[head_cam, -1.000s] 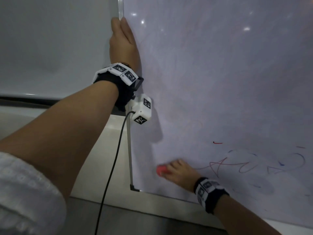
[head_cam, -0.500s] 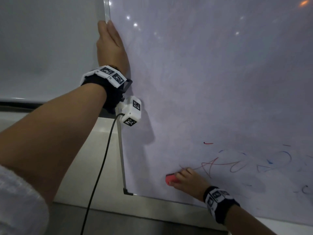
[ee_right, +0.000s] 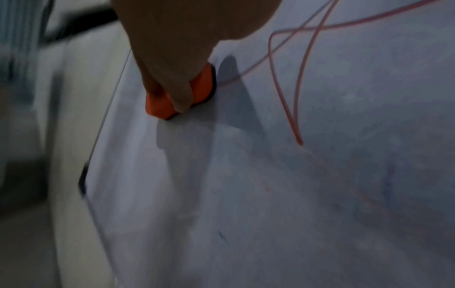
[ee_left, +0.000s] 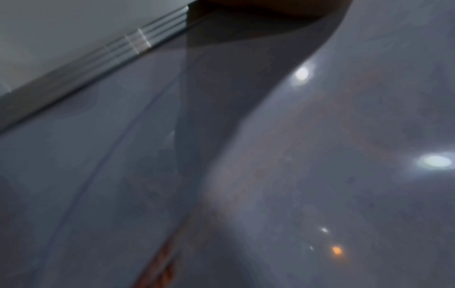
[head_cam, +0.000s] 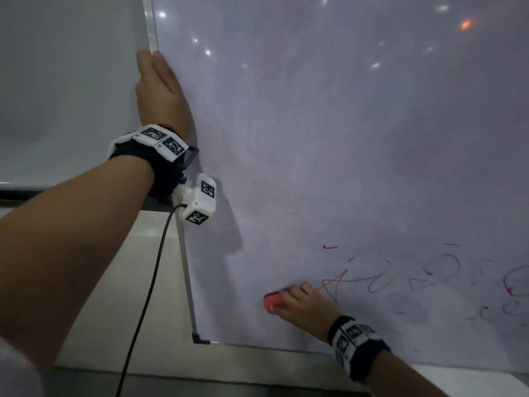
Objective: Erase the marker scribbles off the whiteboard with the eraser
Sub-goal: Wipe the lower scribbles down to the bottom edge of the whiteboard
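The whiteboard [head_cam: 343, 138] stands upright before me. Red scribbles [head_cam: 337, 282] and fainter blue scribbles [head_cam: 446, 267] run along its lower right part. My right hand [head_cam: 300, 305] grips a red eraser [head_cam: 273, 303] and presses it on the board just left of the red scribbles. The right wrist view shows the eraser [ee_right: 182, 97] under my fingers [ee_right: 177, 81], with a red line [ee_right: 295, 78] beside it. My left hand [head_cam: 160, 93] rests with straight fingers along the board's left edge [head_cam: 151, 30], high up.
The board's metal frame ends at a lower-left corner [head_cam: 200, 339]. A pale ledge [head_cam: 128, 296] runs below and left of it. A black cable [head_cam: 148, 296] hangs from the left wrist camera. The wall [head_cam: 71, 81] lies left of the board.
My right hand has slid the eraser to the right, closer to the red scribbles. The left hand keeps its place on the board's edge.
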A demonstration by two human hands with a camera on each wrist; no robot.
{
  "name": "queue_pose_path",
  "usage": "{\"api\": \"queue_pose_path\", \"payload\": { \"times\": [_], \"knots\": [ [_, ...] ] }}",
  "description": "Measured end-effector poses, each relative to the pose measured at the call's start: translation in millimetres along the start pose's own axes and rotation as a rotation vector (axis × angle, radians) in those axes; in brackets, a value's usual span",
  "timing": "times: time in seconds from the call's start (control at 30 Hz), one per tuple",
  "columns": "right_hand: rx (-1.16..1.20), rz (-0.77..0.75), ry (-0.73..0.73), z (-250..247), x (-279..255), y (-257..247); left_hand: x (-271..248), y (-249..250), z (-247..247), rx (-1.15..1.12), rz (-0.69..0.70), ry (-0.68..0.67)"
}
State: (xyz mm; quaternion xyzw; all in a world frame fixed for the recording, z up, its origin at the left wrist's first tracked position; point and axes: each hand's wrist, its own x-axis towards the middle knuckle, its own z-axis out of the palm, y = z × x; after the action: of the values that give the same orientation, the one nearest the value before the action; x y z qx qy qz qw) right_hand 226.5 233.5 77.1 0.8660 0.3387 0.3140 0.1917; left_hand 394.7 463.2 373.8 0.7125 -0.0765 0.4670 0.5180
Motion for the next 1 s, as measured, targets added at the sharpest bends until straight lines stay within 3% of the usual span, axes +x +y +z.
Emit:
{"api": "queue_pose_path", "payload": {
  "times": [0.13,0.2,0.27,0.37,0.43,0.5,0.63,0.7,0.77,0.83,0.87,0.93,1.0],
  "knots": [
    [0.008,0.324,0.296,-43,21,53,-1,-1,1,-0.026,0.003,0.004],
    [0.012,0.476,0.360,-55,18,76,-1,0,0,-0.017,0.008,0.001],
    [-0.008,0.383,0.302,-50,8,70,0,0,0,0.002,0.008,-0.003],
    [-0.062,-0.045,-0.026,-20,-29,44,-1,0,-1,0.037,-0.007,0.008],
    [-0.085,-0.090,-0.096,-15,-46,45,-1,2,0,0.057,-0.007,0.017],
    [-0.100,0.027,0.025,-28,-47,61,-1,2,0,0.054,0.012,0.020],
    [-0.047,0.525,0.301,-78,-17,105,0,-3,2,0.022,0.059,0.042],
    [-0.004,0.634,0.296,-75,-11,101,0,-3,4,0.038,0.048,0.067],
    [0.085,0.499,0.094,-53,-25,76,0,-3,4,0.070,0.021,0.080],
    [0.048,0.152,-0.074,-26,-53,47,-1,-6,2,0.087,0.016,0.097],
    [-0.004,0.077,-0.107,-21,-64,45,-1,-6,3,0.075,0.030,0.107],
    [-0.027,0.091,0.007,-26,-65,58,3,-6,8,0.123,0.070,0.143],
    [-0.039,0.274,0.179,-56,-43,87,13,-19,15,0.228,0.054,0.222]
  ]
}}
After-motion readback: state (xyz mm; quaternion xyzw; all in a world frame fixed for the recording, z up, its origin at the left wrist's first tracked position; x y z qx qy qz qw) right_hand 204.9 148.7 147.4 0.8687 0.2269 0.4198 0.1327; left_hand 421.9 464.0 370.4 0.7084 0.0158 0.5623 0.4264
